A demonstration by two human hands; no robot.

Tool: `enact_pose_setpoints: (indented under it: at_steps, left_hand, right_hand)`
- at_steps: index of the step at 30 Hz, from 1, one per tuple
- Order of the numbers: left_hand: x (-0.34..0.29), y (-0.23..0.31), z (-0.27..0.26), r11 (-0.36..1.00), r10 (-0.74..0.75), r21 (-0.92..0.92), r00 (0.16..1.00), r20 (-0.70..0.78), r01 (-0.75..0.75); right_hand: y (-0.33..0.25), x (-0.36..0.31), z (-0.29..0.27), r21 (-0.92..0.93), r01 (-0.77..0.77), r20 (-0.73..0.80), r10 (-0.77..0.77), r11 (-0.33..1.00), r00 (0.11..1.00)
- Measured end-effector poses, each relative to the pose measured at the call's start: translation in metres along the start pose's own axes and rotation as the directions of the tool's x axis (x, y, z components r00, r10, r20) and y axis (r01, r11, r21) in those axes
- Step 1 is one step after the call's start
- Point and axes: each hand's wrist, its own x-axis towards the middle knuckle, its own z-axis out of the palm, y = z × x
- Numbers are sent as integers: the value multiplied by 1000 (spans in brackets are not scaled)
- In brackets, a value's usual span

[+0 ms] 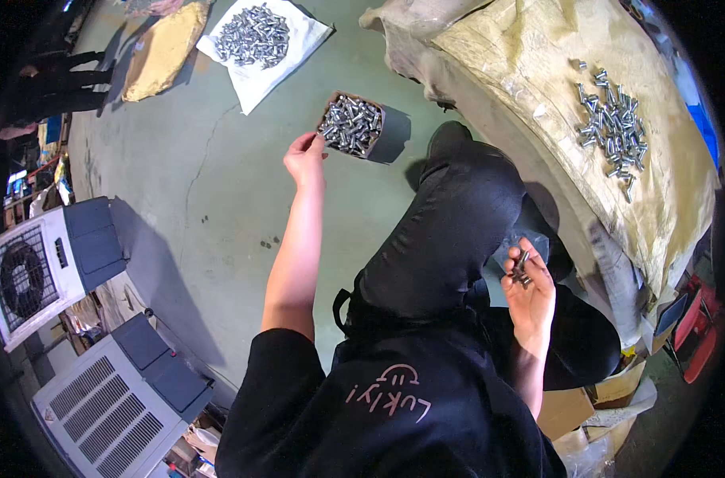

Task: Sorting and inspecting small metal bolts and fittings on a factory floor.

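At the near left corner of a small cardboard box (376,146), my left hand (304,156) is closed on the rim. The box is filled with shiny bolts (351,123) and appears to be held above the floor, its shadow falling to the right. My right hand (530,291), palm up beside my right leg, has its fingers curled round several small metal bolts (521,271). A loose pile of similar bolts (613,127) lies on the cloth-covered surface (522,48) at the right. Their exact shape is too small to make out.
On the floor ahead, a white sack (255,84) carries another heap of bolts. A yellowish flattened sack (165,52) lies farther left. Two white-and-grey machines (107,406) stand at the left. A person's dark-clothed legs (68,80) show at far left. Cardboard (566,410) lies behind my right arm.
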Motion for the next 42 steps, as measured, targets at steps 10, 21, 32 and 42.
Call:
enact_pose_setpoints:
  at_steps: [10, 21, 32, 42]
  left_hand:
    - [28, -96, 13, 959, -109, 265, 994, 28, 98]
    - [-54, 77, -12, 975, 170, 137, 983, 63, -177]
    - [-264, 142, 132, 972, 177, -49, 575, 799, -230]
    - [-305, 98, 159, 603, 475, -97, 258, 841, -792]
  right_hand:
    - [-12, 19, -20, 111, 144, 46, -150, 983, 988]
    - [-30, 31, 14, 194, 149, 438, -221, 970, 871]
    - [-32, -4, -11, 291, 299, 297, -383, 909, 875]
    - [-40, -23, -39, 523, 50, 473, -338, 851, 813]
